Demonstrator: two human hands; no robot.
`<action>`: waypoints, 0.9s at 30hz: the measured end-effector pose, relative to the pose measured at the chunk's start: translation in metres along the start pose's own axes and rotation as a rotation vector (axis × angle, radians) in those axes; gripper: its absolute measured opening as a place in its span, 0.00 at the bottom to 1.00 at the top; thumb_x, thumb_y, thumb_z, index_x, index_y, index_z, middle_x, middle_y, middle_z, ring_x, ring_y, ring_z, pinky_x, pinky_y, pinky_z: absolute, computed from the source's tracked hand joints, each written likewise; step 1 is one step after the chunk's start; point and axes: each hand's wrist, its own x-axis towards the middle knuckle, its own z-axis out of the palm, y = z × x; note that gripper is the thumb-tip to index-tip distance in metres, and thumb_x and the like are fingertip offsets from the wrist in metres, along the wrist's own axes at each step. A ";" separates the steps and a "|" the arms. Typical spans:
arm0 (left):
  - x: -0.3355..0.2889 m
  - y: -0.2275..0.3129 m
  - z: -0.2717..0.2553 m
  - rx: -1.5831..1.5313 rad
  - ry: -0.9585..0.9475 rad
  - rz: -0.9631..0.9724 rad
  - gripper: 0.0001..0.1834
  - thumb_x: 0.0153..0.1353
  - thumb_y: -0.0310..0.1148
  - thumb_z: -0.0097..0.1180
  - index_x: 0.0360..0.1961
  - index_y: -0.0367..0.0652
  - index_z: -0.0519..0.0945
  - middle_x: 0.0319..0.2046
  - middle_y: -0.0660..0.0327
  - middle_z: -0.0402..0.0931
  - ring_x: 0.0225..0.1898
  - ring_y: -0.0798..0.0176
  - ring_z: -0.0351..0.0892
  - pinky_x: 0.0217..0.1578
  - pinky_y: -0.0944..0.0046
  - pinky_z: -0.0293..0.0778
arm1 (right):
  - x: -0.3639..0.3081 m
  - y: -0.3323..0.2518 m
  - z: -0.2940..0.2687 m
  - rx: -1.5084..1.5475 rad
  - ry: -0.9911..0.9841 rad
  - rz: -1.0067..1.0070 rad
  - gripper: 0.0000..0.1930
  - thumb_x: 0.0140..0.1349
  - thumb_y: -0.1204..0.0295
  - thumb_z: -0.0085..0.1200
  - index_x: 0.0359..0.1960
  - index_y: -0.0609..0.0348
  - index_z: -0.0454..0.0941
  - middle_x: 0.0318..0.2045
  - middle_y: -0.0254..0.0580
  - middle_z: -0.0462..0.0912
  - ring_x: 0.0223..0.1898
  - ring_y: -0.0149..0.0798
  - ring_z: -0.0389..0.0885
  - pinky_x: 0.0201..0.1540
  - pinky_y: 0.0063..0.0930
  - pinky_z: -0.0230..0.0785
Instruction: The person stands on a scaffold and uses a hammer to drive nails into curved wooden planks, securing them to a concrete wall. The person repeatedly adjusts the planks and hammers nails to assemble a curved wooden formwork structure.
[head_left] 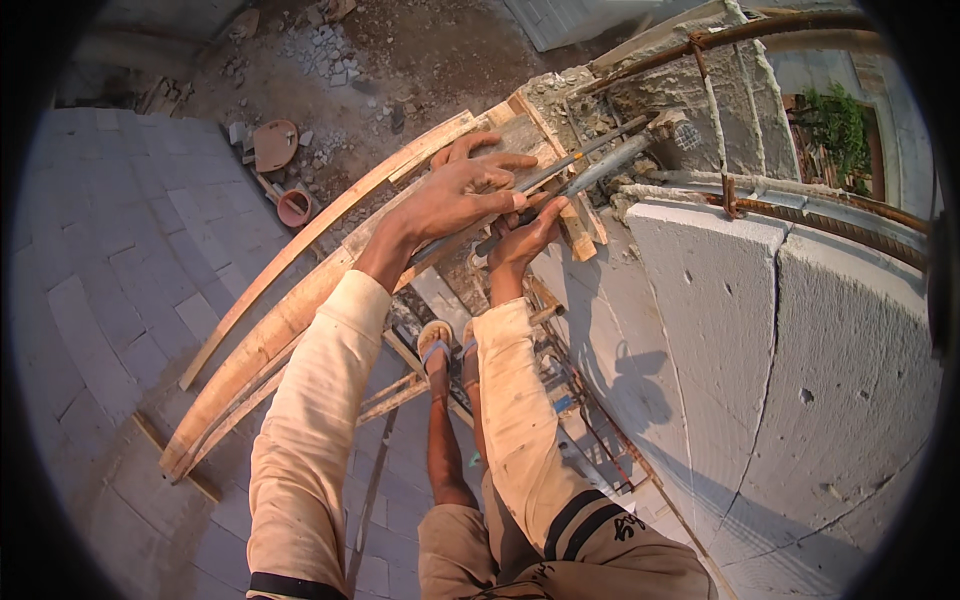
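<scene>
My left hand (pixel 460 195) lies over the wooden formwork plank (pixel 290 300), its fingers spread and its thumb stretched out toward the right hand. A thin dark metal rod (pixel 590 148) runs beneath it; whether the palm presses on that rod is hidden. Close beside it, my right hand (pixel 525 243) is closed round a thicker grey metal pipe (pixel 612 167), whose dark lower end (pixel 487 246) sticks out past the fingers. Both bars slant up to the right, toward the rough concrete (pixel 665 95) at the top of the block wall.
Rusty rebar (pixel 840 222) crosses the top of the grey block wall (pixel 850 330) at right. A curved-looking batten (pixel 330 220) runs along the left side. My sandalled foot (pixel 436 340) stands on scaffolding high above ground with rubble (pixel 325 55) and a round pan (pixel 294 207).
</scene>
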 end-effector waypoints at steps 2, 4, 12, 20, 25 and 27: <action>0.000 0.001 0.000 0.009 0.005 0.012 0.31 0.69 0.59 0.66 0.66 0.55 0.87 0.78 0.66 0.71 0.85 0.45 0.43 0.80 0.30 0.47 | -0.004 -0.001 0.005 0.005 0.011 0.004 0.31 0.76 0.31 0.48 0.43 0.50 0.72 0.27 0.26 0.69 0.20 0.24 0.64 0.21 0.22 0.53; 0.001 0.001 -0.003 0.080 -0.036 0.049 0.32 0.68 0.60 0.66 0.67 0.55 0.87 0.77 0.66 0.71 0.85 0.45 0.43 0.80 0.31 0.47 | -0.011 -0.005 0.012 0.000 -0.007 -0.016 0.31 0.77 0.31 0.46 0.43 0.49 0.72 0.26 0.25 0.68 0.20 0.24 0.63 0.21 0.22 0.52; 0.000 0.002 -0.004 0.010 -0.022 0.148 0.22 0.67 0.56 0.69 0.46 0.49 0.95 0.77 0.63 0.72 0.85 0.44 0.45 0.80 0.32 0.48 | -0.040 -0.041 0.025 -0.026 0.013 0.155 0.32 0.77 0.29 0.42 0.44 0.47 0.71 0.25 0.25 0.66 0.19 0.24 0.59 0.21 0.24 0.47; 0.004 -0.007 -0.006 0.051 -0.022 0.249 0.25 0.69 0.57 0.67 0.31 0.44 0.90 0.75 0.65 0.74 0.84 0.43 0.48 0.79 0.30 0.47 | -0.036 -0.027 0.024 -0.025 0.043 0.107 0.33 0.77 0.29 0.43 0.46 0.49 0.71 0.26 0.26 0.67 0.18 0.25 0.60 0.20 0.25 0.48; 0.002 -0.005 -0.001 0.258 -0.016 0.294 0.27 0.70 0.59 0.63 0.35 0.43 0.92 0.73 0.66 0.76 0.83 0.43 0.50 0.79 0.29 0.44 | -0.026 -0.033 -0.009 -0.158 0.059 0.215 0.33 0.77 0.30 0.44 0.48 0.51 0.71 0.29 0.27 0.69 0.18 0.24 0.62 0.19 0.23 0.50; 0.003 -0.006 0.002 0.245 0.014 0.322 0.28 0.72 0.60 0.61 0.38 0.42 0.93 0.72 0.64 0.76 0.82 0.42 0.50 0.78 0.29 0.46 | -0.025 -0.030 -0.010 -0.117 -0.032 0.158 0.33 0.77 0.29 0.44 0.49 0.50 0.72 0.30 0.28 0.71 0.18 0.25 0.64 0.19 0.23 0.52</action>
